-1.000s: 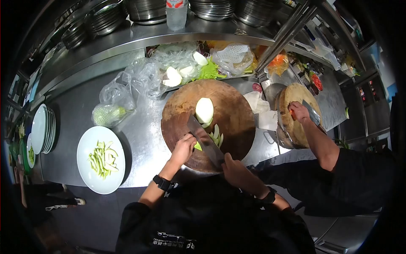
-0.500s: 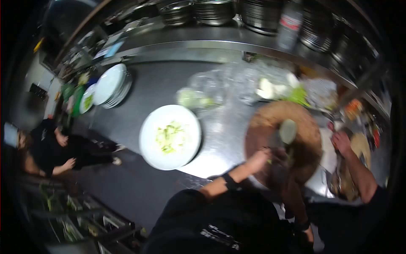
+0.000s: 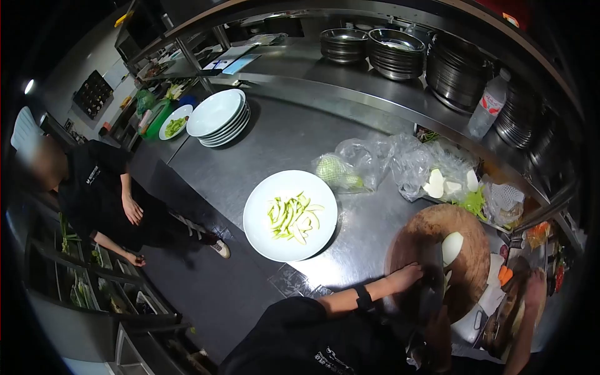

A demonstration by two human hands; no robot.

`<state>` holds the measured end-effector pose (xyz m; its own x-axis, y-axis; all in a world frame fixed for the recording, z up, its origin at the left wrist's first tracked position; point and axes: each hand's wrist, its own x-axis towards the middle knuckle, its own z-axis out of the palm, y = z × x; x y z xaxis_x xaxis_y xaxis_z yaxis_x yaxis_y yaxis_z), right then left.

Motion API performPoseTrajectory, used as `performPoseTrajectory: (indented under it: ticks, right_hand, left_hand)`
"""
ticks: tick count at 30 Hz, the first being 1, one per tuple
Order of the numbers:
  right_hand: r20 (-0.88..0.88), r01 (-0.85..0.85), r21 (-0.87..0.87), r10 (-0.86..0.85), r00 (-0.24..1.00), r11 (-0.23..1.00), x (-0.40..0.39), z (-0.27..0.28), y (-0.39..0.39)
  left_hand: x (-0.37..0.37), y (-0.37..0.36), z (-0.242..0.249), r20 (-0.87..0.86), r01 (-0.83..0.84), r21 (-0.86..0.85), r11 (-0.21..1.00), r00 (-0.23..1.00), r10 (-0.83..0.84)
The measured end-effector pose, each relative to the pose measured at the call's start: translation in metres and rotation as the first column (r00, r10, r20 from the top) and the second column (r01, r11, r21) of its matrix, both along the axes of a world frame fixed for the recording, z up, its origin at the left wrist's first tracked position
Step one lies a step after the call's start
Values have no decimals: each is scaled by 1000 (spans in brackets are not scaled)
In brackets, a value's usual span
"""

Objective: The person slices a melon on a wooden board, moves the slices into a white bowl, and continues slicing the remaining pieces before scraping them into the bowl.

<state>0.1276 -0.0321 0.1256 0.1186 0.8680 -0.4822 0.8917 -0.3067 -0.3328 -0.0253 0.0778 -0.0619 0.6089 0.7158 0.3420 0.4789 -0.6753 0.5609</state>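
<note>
My left hand [image 3: 407, 275] lies on the near left part of a round wooden chopping board [image 3: 414, 240], fingers curled against the flat of a dark cleaver [image 3: 431, 289]; what is under the fingers is hidden. My right hand [image 3: 439, 326] grips the cleaver's handle at the board's near edge, dim and partly out of sight. A pale peeled vegetable half [image 3: 451, 247] rests on the board just beyond the blade, with a few green-white slices beside it. Left of the board stands a white plate [image 3: 257, 212] with a heap of green strips [image 3: 292, 216].
Plastic bags [image 3: 369, 164] with white chunks and greens lie behind the board. A stack of plates [image 3: 219, 115] sits far left, metal bowls [image 3: 400, 50] and a bottle [image 3: 490, 103] on the shelf. A co-worker's hand [image 3: 535, 282] is at a second board on the right; another person [image 3: 94, 187] stands left.
The view has swung left, so board and hands now sit at the lower right. My left hand has closed in against the cleaver blade, and the blade lies lower over the slices.
</note>
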Motion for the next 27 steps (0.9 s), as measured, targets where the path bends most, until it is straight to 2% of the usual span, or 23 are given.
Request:
performPoseTrajectory:
  ticks: [2,4,6,7,9,13,14,15,16,17,18,19,20,21,22,23,24,25,26,27]
  right_hand:
    - [41,-35,-16,36,999,999,8,-12,-7]
    - [-141,-23,158,46,989,987,19,-24,-11]
    - [-108,-21,110,32,994,994,19,-16,-12]
    - [-73,-16,65,20,997,998,14,-7,-10]
    - [-52,2,7,-1,999,1000,4,-5,-6]
    - [-59,78,-59,-81,995,995,-4,-43,1]
    - [-56,92,-55,-95,994,994,1,-59,2]
    - [-66,5,73,0,998,997,12,-75,-2]
    - [-49,-67,201,79,996,977,26,-81,-10]
    - [-87,-158,173,175,981,972,33,-70,-5]
    - [-120,-240,154,259,958,959,41,-55,1]
    - [101,-415,284,404,909,864,52,-59,-4]
    - [334,-594,331,498,800,733,61,-65,-13]
    - [128,-349,395,325,937,850,58,-55,-15]
    - [-90,-71,417,118,989,906,53,-40,-10]
    - [-157,-13,419,86,984,908,53,-24,-9]
    - [-232,38,419,67,970,907,57,-12,-8]
    - [-223,85,409,9,975,909,63,-4,-12]
    - [-214,33,399,58,975,916,69,1,-13]
    - [-211,-25,388,115,971,921,77,5,-15]
  left_hand:
    - [-1,1,8,-63,19,-28,999,998,-21]
    - [-2,0,8,-126,47,-61,997,991,-54]
    - [-2,0,8,-105,53,108,993,994,-41]
    - [-3,0,9,-101,53,101,993,994,-43]
    - [-5,-1,9,111,78,-55,995,991,-72]
    - [-5,-1,8,160,58,-108,993,986,-40]
    - [-7,0,11,260,57,-122,991,965,-23]
    - [-6,-1,16,361,73,-138,988,932,-18]
    - [-2,-4,3,114,1,-46,999,993,4]
    - [-1,-1,-2,-102,32,10,999,994,-30]
    - [-6,4,5,-88,129,36,991,988,-125]
    - [-6,1,19,66,40,-64,997,997,-36]
    - [-5,2,8,64,46,-85,995,997,-41]
    - [-6,-2,24,2,-16,-175,984,1000,17]
    - [-5,1,14,5,1,-180,984,1000,0]
    - [-6,0,29,148,11,-41,999,989,-4]
    - [-7,2,21,164,5,-11,1000,986,-3]
    - [-7,1,33,272,-78,-68,995,958,94]
    - [-9,4,56,366,-163,-130,978,909,200]
    - [-15,9,76,360,-179,-124,976,909,213]
